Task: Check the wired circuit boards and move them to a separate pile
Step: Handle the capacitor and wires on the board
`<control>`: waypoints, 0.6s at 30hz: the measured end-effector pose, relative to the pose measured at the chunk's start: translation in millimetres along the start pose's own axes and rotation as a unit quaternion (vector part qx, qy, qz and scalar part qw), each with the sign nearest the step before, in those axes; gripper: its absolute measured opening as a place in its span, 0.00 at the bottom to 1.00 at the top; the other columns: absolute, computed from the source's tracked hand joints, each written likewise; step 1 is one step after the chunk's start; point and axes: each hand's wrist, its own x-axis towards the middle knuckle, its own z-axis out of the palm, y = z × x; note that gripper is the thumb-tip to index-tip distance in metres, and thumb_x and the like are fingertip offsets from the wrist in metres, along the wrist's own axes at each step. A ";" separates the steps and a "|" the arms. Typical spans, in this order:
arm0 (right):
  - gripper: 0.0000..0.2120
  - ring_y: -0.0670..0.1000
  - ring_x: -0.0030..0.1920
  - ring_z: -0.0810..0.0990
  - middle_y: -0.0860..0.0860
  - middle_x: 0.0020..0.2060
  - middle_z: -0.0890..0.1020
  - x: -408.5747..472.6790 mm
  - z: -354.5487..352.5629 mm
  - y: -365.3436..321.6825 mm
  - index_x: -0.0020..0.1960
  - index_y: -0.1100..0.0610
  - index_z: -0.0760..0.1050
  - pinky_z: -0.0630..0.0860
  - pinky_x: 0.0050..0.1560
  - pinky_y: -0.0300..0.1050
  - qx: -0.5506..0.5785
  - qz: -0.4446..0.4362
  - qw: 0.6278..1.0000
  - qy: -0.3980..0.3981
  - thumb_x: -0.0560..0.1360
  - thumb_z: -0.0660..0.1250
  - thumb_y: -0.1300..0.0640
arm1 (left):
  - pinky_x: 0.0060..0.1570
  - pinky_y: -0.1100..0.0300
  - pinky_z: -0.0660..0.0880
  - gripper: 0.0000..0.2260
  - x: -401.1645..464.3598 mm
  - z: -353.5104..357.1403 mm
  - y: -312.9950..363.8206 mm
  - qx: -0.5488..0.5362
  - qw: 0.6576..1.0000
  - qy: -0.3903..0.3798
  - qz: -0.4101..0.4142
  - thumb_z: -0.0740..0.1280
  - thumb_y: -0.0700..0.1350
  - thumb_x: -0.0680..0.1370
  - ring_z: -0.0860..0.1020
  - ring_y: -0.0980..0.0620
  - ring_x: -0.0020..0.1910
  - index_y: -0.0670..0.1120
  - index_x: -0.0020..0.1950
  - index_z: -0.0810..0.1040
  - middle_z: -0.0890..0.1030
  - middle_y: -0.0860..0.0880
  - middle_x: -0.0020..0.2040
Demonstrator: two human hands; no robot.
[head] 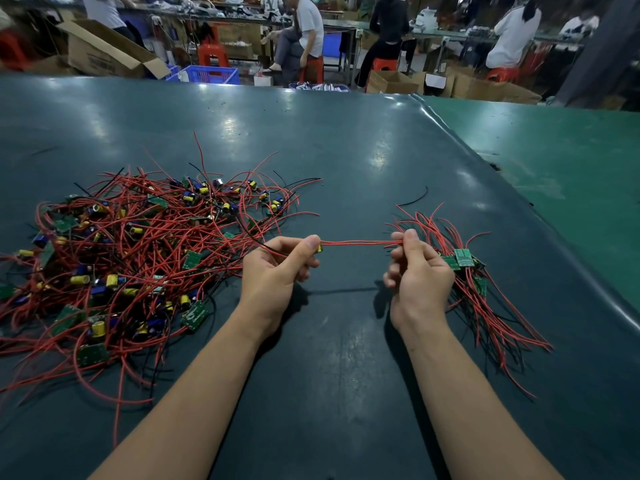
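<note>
Red wires (360, 242) are stretching taut between the two hands: the left hand (277, 268) is pinching a small circuit board (319, 248) in its grip, the right hand (419, 271) is pinching the wire ends. Pulling gently along the leads, not sideways, should be exposing loose joints without tearing them. Unchecked boards (138, 258) are lying tangled left, the checked pile (465, 271) right, on a dark green tabletop (346, 150); seated workers (308, 32) are filling the workshop behind.
</note>
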 end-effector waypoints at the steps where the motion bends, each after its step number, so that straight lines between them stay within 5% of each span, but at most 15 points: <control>1: 0.13 0.43 0.22 0.68 0.46 0.25 0.75 -0.3 0.2 2.2 0.39 0.57 0.80 0.62 0.20 0.34 -0.005 0.004 1.000 -0.003 0.81 0.64 0.57 | 0.32 0.65 0.71 0.08 -0.5 0.9 0.3 0.008 1.000 0.017 0.024 0.75 0.48 0.69 0.73 0.55 0.28 0.44 0.40 0.82 0.81 0.48 0.32; 5: 0.05 0.44 0.21 0.70 0.50 0.34 0.77 -1.0 2.6 7.8 0.46 0.55 0.77 0.66 0.20 0.36 -0.105 -0.007 0.994 0.005 0.80 0.66 0.57 | 0.41 0.63 0.75 0.06 -2.1 0.9 3.5 0.082 0.971 0.132 0.179 0.76 0.43 0.71 0.78 0.57 0.36 0.45 0.44 0.82 0.82 0.50 0.38; 9: 0.06 0.48 0.29 0.73 0.47 0.38 0.77 -16.1 7.8 8.7 0.53 0.50 0.78 0.71 0.31 0.42 -0.255 -0.102 0.956 -0.099 0.77 0.70 0.57 | 0.50 0.60 0.74 0.13 3.9 -13.8 8.6 0.293 0.839 0.225 0.398 0.78 0.44 0.72 0.77 0.52 0.48 0.39 0.41 0.77 0.79 0.45 0.48; 13: 0.11 0.46 0.26 0.73 0.46 0.38 0.78 -41.9 20.1 12.9 0.55 0.48 0.79 0.71 0.23 0.38 -0.150 -0.042 0.945 -0.287 0.75 0.71 0.59 | 0.46 0.43 0.76 0.10 7.7 -8.6 3.0 0.357 0.797 0.133 0.469 0.77 0.40 0.73 0.80 0.48 0.45 0.38 0.40 0.77 0.82 0.45 0.45; 18: 0.07 0.45 0.26 0.73 0.48 0.32 0.81 -28.7 22.0 7.2 0.49 0.54 0.83 0.69 0.21 0.36 -0.060 0.032 0.973 -0.221 0.77 0.68 0.62 | 0.45 0.45 0.76 0.08 5.6 -3.4 -4.0 0.420 0.777 0.000 0.469 0.77 0.40 0.71 0.78 0.44 0.43 0.38 0.43 0.81 0.81 0.44 0.43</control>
